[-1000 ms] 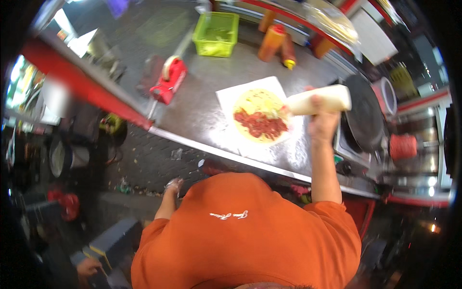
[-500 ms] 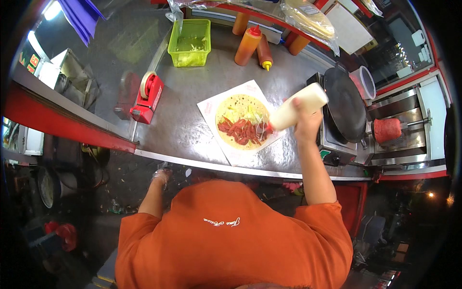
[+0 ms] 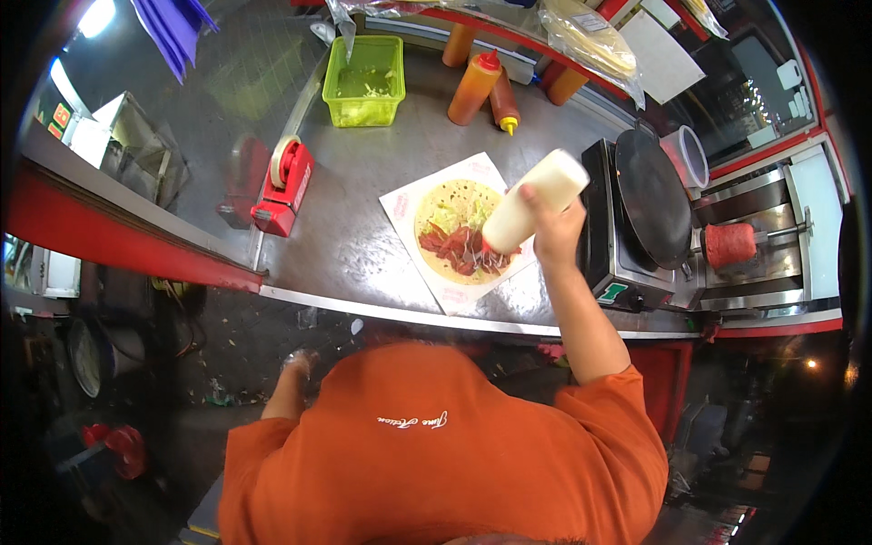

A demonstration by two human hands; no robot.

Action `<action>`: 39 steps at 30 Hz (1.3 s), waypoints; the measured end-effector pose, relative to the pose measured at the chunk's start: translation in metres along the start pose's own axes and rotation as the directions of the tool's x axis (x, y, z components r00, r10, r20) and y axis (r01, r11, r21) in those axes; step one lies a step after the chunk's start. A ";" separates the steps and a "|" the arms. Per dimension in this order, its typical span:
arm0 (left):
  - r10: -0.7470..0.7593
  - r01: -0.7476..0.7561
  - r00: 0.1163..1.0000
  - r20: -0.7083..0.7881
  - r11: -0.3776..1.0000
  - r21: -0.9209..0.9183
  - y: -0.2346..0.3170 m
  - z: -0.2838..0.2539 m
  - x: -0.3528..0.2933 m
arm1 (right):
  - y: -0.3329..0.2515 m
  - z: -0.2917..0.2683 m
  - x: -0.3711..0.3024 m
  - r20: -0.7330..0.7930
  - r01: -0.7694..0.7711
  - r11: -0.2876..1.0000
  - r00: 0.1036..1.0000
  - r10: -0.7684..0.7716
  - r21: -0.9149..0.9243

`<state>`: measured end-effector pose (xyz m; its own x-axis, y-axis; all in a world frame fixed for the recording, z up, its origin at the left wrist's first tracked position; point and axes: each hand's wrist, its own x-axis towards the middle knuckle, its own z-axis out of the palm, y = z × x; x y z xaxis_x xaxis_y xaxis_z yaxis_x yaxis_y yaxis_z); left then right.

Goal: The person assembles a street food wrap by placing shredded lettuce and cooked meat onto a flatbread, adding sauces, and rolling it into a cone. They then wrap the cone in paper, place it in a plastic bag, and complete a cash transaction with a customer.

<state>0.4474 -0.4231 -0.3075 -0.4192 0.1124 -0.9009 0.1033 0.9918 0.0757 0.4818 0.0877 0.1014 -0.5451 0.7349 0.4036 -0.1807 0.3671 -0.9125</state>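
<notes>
My right hand (image 3: 556, 222) is closed round a white squeeze bottle (image 3: 536, 200), tilted so that its red tip points down over a tortilla (image 3: 459, 191). Strips of reddish meat (image 3: 454, 249) and shredded pale lettuce (image 3: 468, 214) lie on the flatbread, with thin white streaks of sauce across the meat. Beneath it is a sheet of white printed paper (image 3: 400, 202) on the metal counter. My left hand (image 3: 298, 362), in a clear plastic glove, hangs below the counter's front edge, away from the food. Its fingers are too small and blurred to make out.
A green tub (image 3: 396, 107) with lettuce stands at the back left, near a red tape dispenser (image 3: 289, 186). Behind the tortilla are an orange squeeze bottle (image 3: 472, 89) and a brown one (image 3: 502, 100). On the right sit a black griddle pan (image 3: 652, 200) and a meat spit (image 3: 729, 245).
My right hand has moved left with the white bottle, bringing it farther over the meat. More white streaks show on the meat. The left hand has shifted slightly lower.
</notes>
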 end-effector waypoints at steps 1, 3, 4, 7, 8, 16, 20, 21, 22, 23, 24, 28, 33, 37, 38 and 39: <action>0.019 -0.020 1.000 -0.008 0.996 -0.082 -0.003 -0.002 0.001 | 0.002 0.004 -0.001 0.002 -0.046 0.992 0.999 0.047 -0.120; 0.059 -0.053 0.998 0.020 0.972 -0.230 -0.008 0.001 -0.005 | 0.005 0.008 -0.001 -0.105 -0.110 0.973 0.986 0.133 0.202; 0.071 -0.044 0.991 0.116 0.973 -0.225 -0.008 -0.001 -0.007 | 0.008 0.012 -0.003 -0.093 -0.173 0.956 0.975 0.200 0.237; 0.087 -0.083 0.996 0.014 0.978 -0.191 -0.007 -0.006 -0.016 | 0.013 0.023 -0.003 -0.012 -0.125 0.990 0.992 0.124 -0.061; 0.183 -0.186 0.981 -0.068 0.982 -0.037 -0.003 -0.009 -0.018 | 0.013 0.029 -0.006 0.034 -0.048 0.991 0.998 0.053 -0.125; 0.114 -0.154 0.977 -0.183 0.962 -0.224 0.025 -0.014 -0.004 | 0.010 0.061 -0.015 0.121 0.000 0.990 0.992 0.017 -0.141; 0.150 -0.185 0.979 -0.142 0.943 -0.278 0.026 -0.007 -0.002 | 0.016 0.071 -0.015 0.007 -0.183 0.938 0.982 0.189 0.295; 0.143 -0.171 0.981 -0.128 0.955 -0.244 0.026 -0.006 -0.003 | 0.017 0.072 -0.013 0.055 -0.136 0.982 0.990 0.129 0.135; 0.132 -0.153 0.985 -0.112 0.967 -0.204 0.024 -0.004 -0.006 | 0.019 0.073 -0.011 0.127 -0.075 0.997 0.989 0.077 -0.020; 0.107 -0.117 0.992 -0.072 0.982 -0.147 0.022 -0.004 -0.009 | 0.020 0.073 -0.008 0.224 -0.006 0.985 0.974 0.045 -0.172; 0.080 -0.100 0.988 -0.130 0.984 -0.149 0.022 -0.003 -0.015 | 0.021 0.072 -0.005 0.127 -0.043 0.982 0.990 0.067 -0.182; -0.055 0.049 0.996 -0.072 0.995 -0.091 0.030 -0.005 -0.046 | 0.030 0.060 0.014 -0.013 -0.072 0.968 0.997 0.078 0.241; 0.170 -0.176 0.983 0.069 0.979 0.101 0.063 -0.022 -0.087 | 0.047 0.036 0.035 -0.176 0.014 0.975 0.984 0.026 0.222; 0.387 -0.402 0.915 0.110 0.885 0.235 0.088 -0.043 -0.095 | 0.057 0.017 0.037 0.015 -0.043 0.996 0.999 0.044 -0.081; 0.429 -0.445 0.894 0.127 0.829 0.338 0.092 -0.050 -0.099 | 0.055 0.009 0.042 -0.058 -0.057 0.998 0.997 0.056 -0.006; 0.451 -0.454 0.889 0.076 0.852 0.260 0.096 -0.058 -0.105 | 0.053 0.002 0.045 -0.182 -0.017 0.987 0.982 0.047 0.159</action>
<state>0.4493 -0.3363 -0.1811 -0.2578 0.5423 -0.7996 0.5126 0.7783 0.3626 0.4463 0.1392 0.0709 -0.3948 0.8426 0.3661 -0.2987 0.2591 -0.9185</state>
